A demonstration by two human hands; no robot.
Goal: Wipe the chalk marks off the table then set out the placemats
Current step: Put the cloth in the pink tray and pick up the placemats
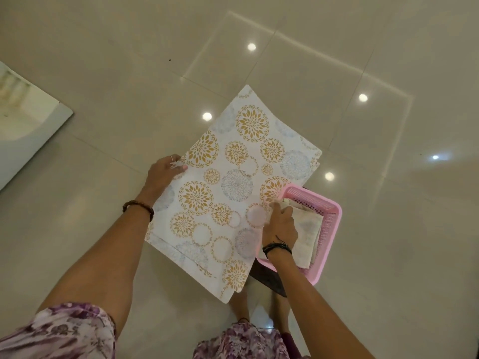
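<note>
My left hand (166, 172) pinches the white floral vinyl placemats (233, 182) at nine o'clock; my right hand (280, 224) grips their edge by the pink mesh plastic basket (329, 229). I'd lift them level.

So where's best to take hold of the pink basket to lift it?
Probably the pink basket by its right rim, coming from the right: the placemats overlap its left edge, and the right hand and folded cloths crowd that side.

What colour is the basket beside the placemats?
Pink, a mesh-sided basket, clearest in the head view.
</note>
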